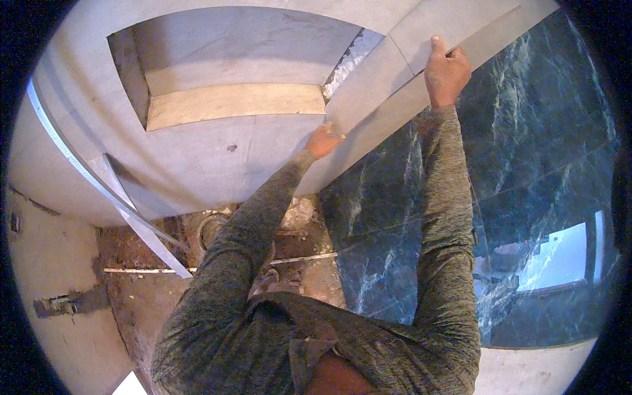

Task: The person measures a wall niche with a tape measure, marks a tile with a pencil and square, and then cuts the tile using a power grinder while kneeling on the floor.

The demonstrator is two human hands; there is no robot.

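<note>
A long, flat grey-beige strip (388, 118) runs diagonally along the line where pale grey wall tiles (197, 164) meet dark blue-green marbled tiles (375, 197). My right hand (447, 71) is closed around its upper part, with the thumb raised on the near face and the fingers curled over the edge. Lower down, my left hand (324, 141) pinches the strip's edge with the fingertips, just beside the lower right corner of a wall niche (237, 105). What lies behind the strip is hidden.
The niche has a yellowish ledge and a rough white patch (352, 62) at its right side. A long metal straightedge (85, 168) leans at the left, with another pale strip (155, 243) beside it. Below is a dirty brown floor (151, 309). A cut-out (62, 304) marks the left wall.
</note>
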